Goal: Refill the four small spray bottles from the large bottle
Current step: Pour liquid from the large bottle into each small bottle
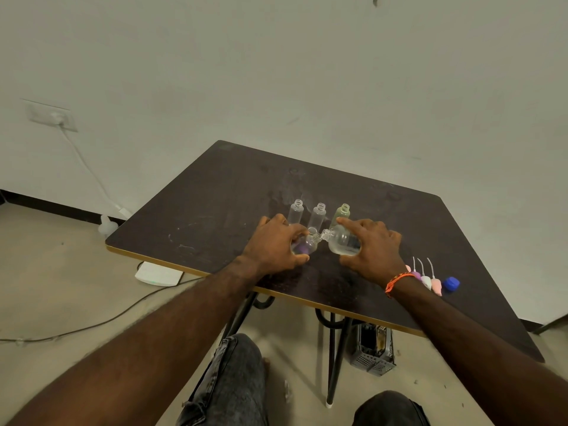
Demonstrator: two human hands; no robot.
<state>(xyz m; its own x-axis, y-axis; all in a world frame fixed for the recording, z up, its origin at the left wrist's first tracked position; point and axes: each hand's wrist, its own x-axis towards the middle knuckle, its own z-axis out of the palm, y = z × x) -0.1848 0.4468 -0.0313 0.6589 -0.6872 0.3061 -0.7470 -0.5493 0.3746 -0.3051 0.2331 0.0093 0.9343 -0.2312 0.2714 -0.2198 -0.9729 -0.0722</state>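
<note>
My left hand [275, 244] grips a small clear bottle [305, 245] with a purple tint at its base, tilted with its open neck to the right. My right hand [373, 249] holds the large clear bottle [342, 242] tipped to the left, its mouth at the small bottle's neck. Clear liquid lies in the large bottle's lower side. Behind the hands stand three uncapped small bottles in a row: a clear bottle [296, 212], a second clear bottle [318, 215] and a greenish bottle [341, 214].
On the dark table [215, 210], right of my right wrist, lie several spray heads [427, 279] with thin tubes and a blue cap [451, 284]. A white device [158, 275] and cables lie on the floor at the left. A grey box [373, 352] sits under the table.
</note>
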